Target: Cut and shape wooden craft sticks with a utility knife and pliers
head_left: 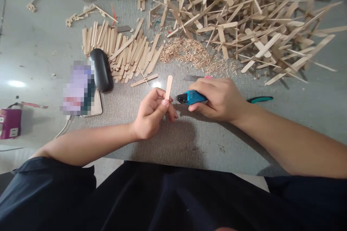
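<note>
My left hand [153,113] is closed around a flat wooden craft stick [168,86], which it holds upright above the grey table [40,43]. My right hand [218,98] grips blue-handled cutting pliers [191,97], whose black jaws sit just to the right of the stick's lower part. A second green handle [260,99] of the pliers pokes out to the right of my wrist. The two hands are close together at the table's near middle.
A neat pile of sticks [127,50] lies behind my left hand, and a mound of wood chips [189,52] beside it. Glued stick crosses [244,18] are heaped at the back right. A black case [101,68], a phone [81,88] and a purple box [9,122] lie left.
</note>
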Tool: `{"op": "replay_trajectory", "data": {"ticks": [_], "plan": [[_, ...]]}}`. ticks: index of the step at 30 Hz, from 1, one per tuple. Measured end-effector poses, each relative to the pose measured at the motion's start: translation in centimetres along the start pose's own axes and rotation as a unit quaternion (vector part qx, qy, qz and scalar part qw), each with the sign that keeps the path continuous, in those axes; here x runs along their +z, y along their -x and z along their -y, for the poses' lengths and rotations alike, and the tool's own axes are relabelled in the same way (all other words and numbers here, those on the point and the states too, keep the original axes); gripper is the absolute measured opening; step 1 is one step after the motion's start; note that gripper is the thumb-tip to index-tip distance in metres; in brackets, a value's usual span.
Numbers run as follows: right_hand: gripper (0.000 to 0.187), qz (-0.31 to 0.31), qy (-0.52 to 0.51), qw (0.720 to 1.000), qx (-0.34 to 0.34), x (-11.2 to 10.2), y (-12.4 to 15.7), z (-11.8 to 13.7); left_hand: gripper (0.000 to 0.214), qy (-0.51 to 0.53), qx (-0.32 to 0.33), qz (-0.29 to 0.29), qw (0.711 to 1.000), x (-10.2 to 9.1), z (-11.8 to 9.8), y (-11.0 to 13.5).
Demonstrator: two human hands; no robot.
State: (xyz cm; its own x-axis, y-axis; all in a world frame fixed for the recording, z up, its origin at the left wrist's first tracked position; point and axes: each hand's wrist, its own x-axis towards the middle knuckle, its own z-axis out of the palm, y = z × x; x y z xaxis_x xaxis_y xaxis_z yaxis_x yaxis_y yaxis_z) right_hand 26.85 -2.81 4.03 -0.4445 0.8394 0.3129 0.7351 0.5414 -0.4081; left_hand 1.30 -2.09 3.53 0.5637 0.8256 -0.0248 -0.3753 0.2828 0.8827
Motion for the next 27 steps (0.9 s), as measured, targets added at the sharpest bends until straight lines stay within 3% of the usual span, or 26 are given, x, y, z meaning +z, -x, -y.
{"op": "replay_trajectory", "data": {"ticks": [20,27], "plan": [[0.082,0.013,0.004,1.0,0.003,0.06,0.25,-0.1,0.029,-0.004,-0.026,0.021,0.999,-0.2,-0.55,0.03],[0.084,0.037,-0.01,0.999,0.0,0.0,0.35,0.15,0.045,-0.033,-0.061,0.016,0.997,-0.46,-0.66,-0.18]]}}
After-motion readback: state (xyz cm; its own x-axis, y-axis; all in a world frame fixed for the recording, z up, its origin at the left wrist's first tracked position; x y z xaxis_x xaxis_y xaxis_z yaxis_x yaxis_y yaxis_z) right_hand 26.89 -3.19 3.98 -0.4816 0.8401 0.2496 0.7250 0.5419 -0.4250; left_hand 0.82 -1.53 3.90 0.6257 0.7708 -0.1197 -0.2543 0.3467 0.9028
